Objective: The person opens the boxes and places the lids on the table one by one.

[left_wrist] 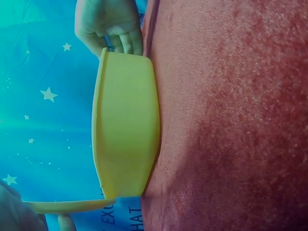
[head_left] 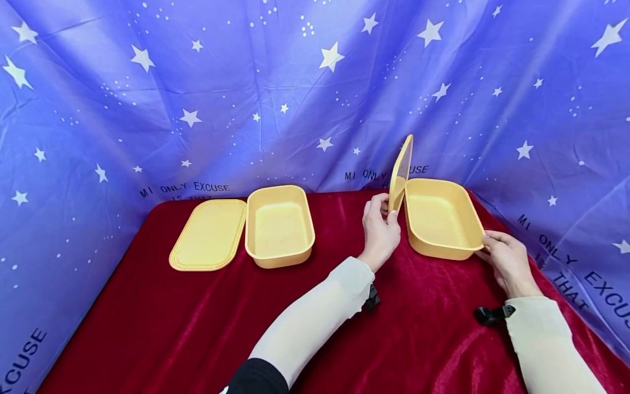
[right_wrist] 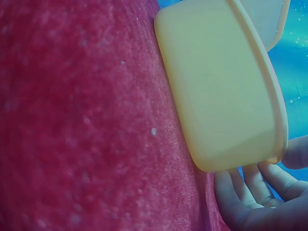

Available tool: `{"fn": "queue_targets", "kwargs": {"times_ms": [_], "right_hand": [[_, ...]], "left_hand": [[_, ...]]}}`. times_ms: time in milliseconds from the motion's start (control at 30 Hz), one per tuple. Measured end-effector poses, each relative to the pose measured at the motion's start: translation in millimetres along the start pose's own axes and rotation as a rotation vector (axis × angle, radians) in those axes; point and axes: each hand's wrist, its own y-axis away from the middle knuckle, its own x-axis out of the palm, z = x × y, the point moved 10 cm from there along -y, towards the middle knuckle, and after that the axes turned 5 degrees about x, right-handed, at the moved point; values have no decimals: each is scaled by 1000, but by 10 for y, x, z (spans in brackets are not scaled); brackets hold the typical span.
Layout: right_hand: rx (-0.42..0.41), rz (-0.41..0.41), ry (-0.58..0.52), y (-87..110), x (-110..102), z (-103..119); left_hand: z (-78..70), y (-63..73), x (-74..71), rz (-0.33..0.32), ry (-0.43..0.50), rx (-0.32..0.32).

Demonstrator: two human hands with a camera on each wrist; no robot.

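Two yellow plastic food containers rest on a red cloth. My left hand [head_left: 381, 232] pinches a yellow lid [head_left: 400, 175] near its lower end. The lid stands on edge, tilted, along the left rim of the right-hand container [head_left: 440, 246]. At that container's front right corner, my right hand [head_left: 509, 262] pinches the rim. In the right wrist view, several fingers [right_wrist: 262, 185] lie against the container's outer wall [right_wrist: 216, 91], the thumb at the rim. The left wrist view shows the lid [left_wrist: 72, 207] meeting the container's rim end. The container's inside looks bare.
Further left stands a second open yellow container [head_left: 280, 258], with another yellow lid [head_left: 209, 235] lying flat against its left side. Red velvet cloth [head_left: 197, 328] covers the table. A blue starred curtain [head_left: 275, 65] hangs close behind and along both sides.
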Motion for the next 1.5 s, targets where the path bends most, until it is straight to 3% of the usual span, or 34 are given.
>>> {"fn": "queue_targets", "kwargs": {"times_ms": [467,967,1500], "right_hand": [[-2,8,-17,13,18,10],[0,-3,5,16,5,2],[-5,-1,11,24,7,11]], "left_hand": [[129,8,-87,-27,78,-112],[172,40,-195,-93,111,-124],[250,126,-270,-160,184,-188]]}}
